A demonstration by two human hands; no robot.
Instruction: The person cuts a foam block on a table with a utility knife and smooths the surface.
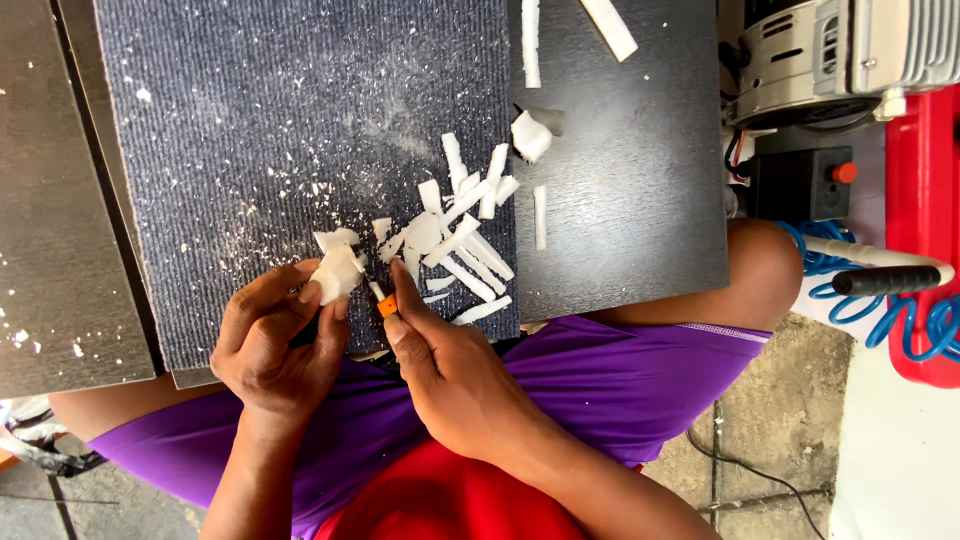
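My left hand [275, 345] pinches a small white chunk [337, 272] of foam-like material between thumb and fingers, over the near edge of a dark ribbed mat [250, 130]. My right hand [450, 370] grips a small orange-handled cutter [385, 303], its blade tip pointing at the white chunk. A pile of several white cut strips [460, 235] lies on the mat just beyond both hands. White crumbs are scattered over the mat.
The mat lies on a dark board [630, 180] resting across my lap, with more white strips [530, 40] on it. A compressor-like machine [850, 50], a black switch box [805, 183], a coiled blue hose [930, 325] and a red object [925, 200] stand at right.
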